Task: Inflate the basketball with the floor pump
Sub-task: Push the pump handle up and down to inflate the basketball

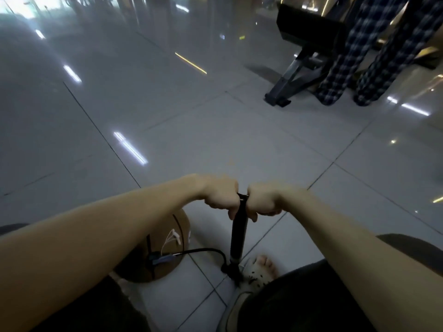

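A black floor pump point(238, 236) stands upright on the tiled floor between my legs. My left hand point(221, 196) and my right hand point(262, 200) are each closed on one side of its T-handle, knuckles up, with the handle down close to the barrel. A black hose point(203, 251) curves from the pump's base to a blue-grey nozzle head point(159, 258) on the brown basketball point(167, 267). The ball lies on the floor at lower left, partly hidden by my left forearm. A foot in a white sandal point(260, 271) rests at the pump's base.
The glossy grey tiled floor point(167, 116) stretches ahead. At upper right stands a black metal bench frame point(302, 68), and beside it a person's legs in checked trousers point(359, 68). My dark-clothed knees fill the bottom corners.
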Motion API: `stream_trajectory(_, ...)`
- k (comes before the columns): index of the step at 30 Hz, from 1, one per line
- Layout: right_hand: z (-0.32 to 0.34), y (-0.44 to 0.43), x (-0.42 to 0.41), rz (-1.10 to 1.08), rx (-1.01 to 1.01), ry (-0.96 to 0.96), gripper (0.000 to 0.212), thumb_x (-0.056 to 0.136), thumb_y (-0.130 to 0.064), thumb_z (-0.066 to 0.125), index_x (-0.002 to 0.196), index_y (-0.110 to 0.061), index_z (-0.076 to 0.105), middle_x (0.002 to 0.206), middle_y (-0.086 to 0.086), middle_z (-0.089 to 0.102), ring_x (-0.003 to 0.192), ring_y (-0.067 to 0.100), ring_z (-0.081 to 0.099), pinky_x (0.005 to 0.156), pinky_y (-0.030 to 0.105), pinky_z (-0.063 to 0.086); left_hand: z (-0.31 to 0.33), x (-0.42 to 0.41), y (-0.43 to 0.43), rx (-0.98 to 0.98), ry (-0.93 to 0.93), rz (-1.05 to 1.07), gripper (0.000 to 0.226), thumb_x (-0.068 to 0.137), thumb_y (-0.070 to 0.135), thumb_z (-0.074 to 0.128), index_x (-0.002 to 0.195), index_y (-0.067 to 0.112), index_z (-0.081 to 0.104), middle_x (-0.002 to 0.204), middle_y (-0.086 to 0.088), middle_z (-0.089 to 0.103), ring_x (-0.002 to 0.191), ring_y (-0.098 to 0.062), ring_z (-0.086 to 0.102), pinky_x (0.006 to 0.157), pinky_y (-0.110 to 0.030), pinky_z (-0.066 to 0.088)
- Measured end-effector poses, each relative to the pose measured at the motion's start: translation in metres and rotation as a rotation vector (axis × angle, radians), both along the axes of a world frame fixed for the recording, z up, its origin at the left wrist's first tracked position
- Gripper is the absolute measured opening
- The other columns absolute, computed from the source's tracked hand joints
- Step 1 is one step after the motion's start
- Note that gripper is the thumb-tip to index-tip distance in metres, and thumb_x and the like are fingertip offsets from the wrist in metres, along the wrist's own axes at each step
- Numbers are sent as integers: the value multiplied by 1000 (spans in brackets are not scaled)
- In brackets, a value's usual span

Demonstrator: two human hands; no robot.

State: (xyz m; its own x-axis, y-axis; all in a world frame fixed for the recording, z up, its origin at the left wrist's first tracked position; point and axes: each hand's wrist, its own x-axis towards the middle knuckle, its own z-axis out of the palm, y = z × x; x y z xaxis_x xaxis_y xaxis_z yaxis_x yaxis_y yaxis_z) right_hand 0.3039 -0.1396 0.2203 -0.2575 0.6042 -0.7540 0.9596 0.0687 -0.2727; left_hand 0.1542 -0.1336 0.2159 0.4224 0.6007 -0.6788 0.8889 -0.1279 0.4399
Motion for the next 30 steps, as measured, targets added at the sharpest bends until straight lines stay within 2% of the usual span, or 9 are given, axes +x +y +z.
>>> stream_trajectory(4,-43,-8,-5,28,-65,0,6,75,-6,65,78,-4,70,62,10,55,50,23,46,51,29,39,-39,3,-16,1,33,-5,20,77,15,76,60,15,67,55,-1,54,51,-20,46,53,-31,38)
stream_trajectory(6,-54,-15,-7,47,-75,-21,5,77,-5,63,76,-6,68,61,9,55,48,22,45,48,27,38,-50,5,-27,2,30,-16,9,78,14,71,73,11,77,70,-5,66,63,-22,58,64,-37,50)
stream_trajectory(9,-49,-16,-6,34,-77,-53,9,79,-5,61,77,-5,70,59,8,52,46,21,42,48,27,37,-45,7,-28,2,41,-26,17,83,16,63,77,15,79,80,-6,70,76,-28,63,75,-40,54)
stream_trajectory(12,-31,-11,-7,46,-105,-98,13,82,-12,67,86,-1,72,62,10,51,48,23,40,53,32,36,-25,6,-26,-26,74,-17,13,83,17,64,79,11,76,65,-5,57,55,-24,49,55,-33,42)
stream_trajectory(14,-10,-8,-12,88,-159,-123,10,85,-16,68,82,-7,66,56,6,41,45,21,31,51,32,28,-9,2,-23,-75,101,-12,13,85,17,70,74,11,64,58,-4,46,46,-21,36,49,-29,31)
stream_trajectory(18,61,16,-20,66,-126,-65,15,91,-8,62,76,-11,59,54,3,31,37,14,25,47,23,20,55,-12,4,-62,48,35,26,85,17,76,68,12,57,58,-4,45,47,-19,36,51,-30,30)
stream_trajectory(20,104,31,-19,29,-122,-16,20,87,-3,63,71,-12,56,54,2,30,43,14,23,50,26,17,95,-18,21,-66,5,62,31,87,15,75,64,15,55,55,-1,41,46,-18,33,51,-30,25)
stream_trajectory(23,127,45,-14,-5,-127,35,32,83,-1,65,62,-16,47,55,1,28,48,15,19,52,30,14,120,-20,36,-91,-19,64,20,89,14,72,75,14,57,57,1,35,48,-17,27,53,-32,19)
stream_trajectory(30,14,31,-4,13,-304,-95,40,86,0,61,59,-17,37,51,0,26,45,14,20,49,26,16,19,1,22,-217,96,20,25,82,10,71,65,15,52,55,-2,39,46,-18,30,51,-29,24)
